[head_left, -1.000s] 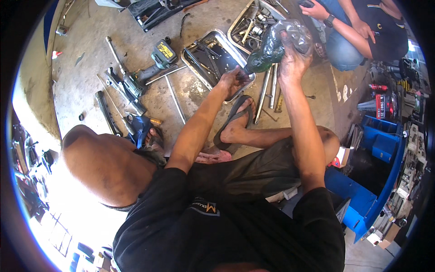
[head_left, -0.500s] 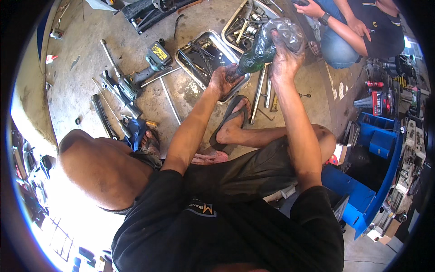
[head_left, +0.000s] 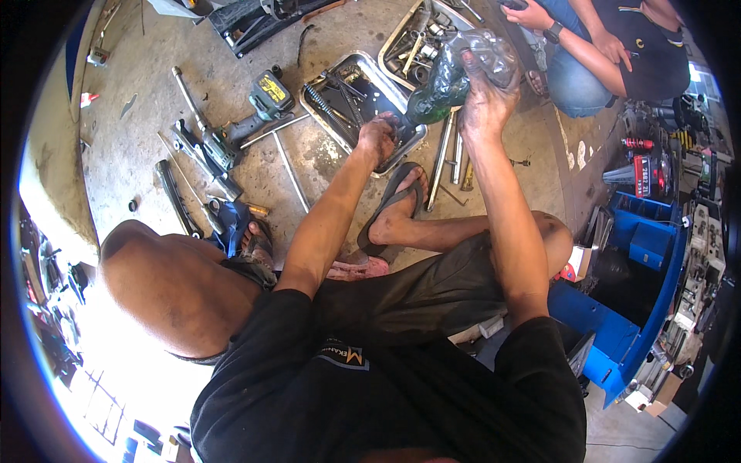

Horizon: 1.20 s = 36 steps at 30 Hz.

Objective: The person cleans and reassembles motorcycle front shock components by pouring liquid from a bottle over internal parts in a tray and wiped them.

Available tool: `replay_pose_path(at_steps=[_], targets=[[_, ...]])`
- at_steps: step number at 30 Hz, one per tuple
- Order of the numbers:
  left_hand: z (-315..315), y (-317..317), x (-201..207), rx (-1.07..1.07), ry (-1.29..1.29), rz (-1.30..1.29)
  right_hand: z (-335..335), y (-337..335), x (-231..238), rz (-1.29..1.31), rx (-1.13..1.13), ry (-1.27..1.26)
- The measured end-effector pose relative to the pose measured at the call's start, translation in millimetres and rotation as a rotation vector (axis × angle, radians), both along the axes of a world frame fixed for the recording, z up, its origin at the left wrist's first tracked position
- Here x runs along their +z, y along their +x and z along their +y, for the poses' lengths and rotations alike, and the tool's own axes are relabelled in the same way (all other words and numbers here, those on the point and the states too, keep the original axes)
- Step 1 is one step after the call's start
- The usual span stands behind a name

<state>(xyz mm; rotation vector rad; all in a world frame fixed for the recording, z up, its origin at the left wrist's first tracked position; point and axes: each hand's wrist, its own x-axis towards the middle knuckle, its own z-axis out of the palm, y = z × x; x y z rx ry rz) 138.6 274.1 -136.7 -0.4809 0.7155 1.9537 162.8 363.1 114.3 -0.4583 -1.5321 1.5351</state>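
Note:
My right hand (head_left: 488,100) grips a clear plastic bottle (head_left: 441,91) tilted with its neck down to the left. Greenish liquid shows in the lower part of the bottle. Close to the bottle's mouth, my left hand (head_left: 377,140) is held over the near side of a metal tray (head_left: 417,142), with its fingers curled in. What lies inside those fingers is hidden. A coil spring (head_left: 318,102) and other dark parts lie in the tray, beyond my left hand.
A second tray (head_left: 388,71) of sockets and wrenches stands behind. Left on the floor are a green cordless power tool (head_left: 266,100), a T-handle wrench (head_left: 287,166) and a shock absorber-like part. A co-worker (head_left: 587,69) squats at the upper right. Blue metal cabinet (head_left: 641,255) stands right.
My left hand has turned over and its fingers have curled in; before, it lay palm up by the bottle's mouth. The right hand and bottle have hardly moved.

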Motion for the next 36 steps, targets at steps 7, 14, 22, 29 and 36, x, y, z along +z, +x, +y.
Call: replay_pose_path(at_steps=[7,14,22,29,36], targets=[[3.2,5.0,25.0,-0.130,0.001,0.230,6.1,-0.4,2.6,0.038,-0.012,0.056],[-0.4,4.5,37.6,-0.145,0.042,0.173,11.8,-4.9,-0.8,0.066,-0.055,0.115],[-4.3,1.5,43.0,-0.160,0.080,0.168,13.0,-3.2,0.9,0.043,-0.074,0.128],[-3.5,4.5,41.0,-0.172,0.102,0.177,13.5,-4.9,0.1,0.051,-0.078,0.142],[-1.2,4.6,45.6,-0.191,0.018,0.204,11.6,-3.7,1.3,0.036,-0.077,0.144]])
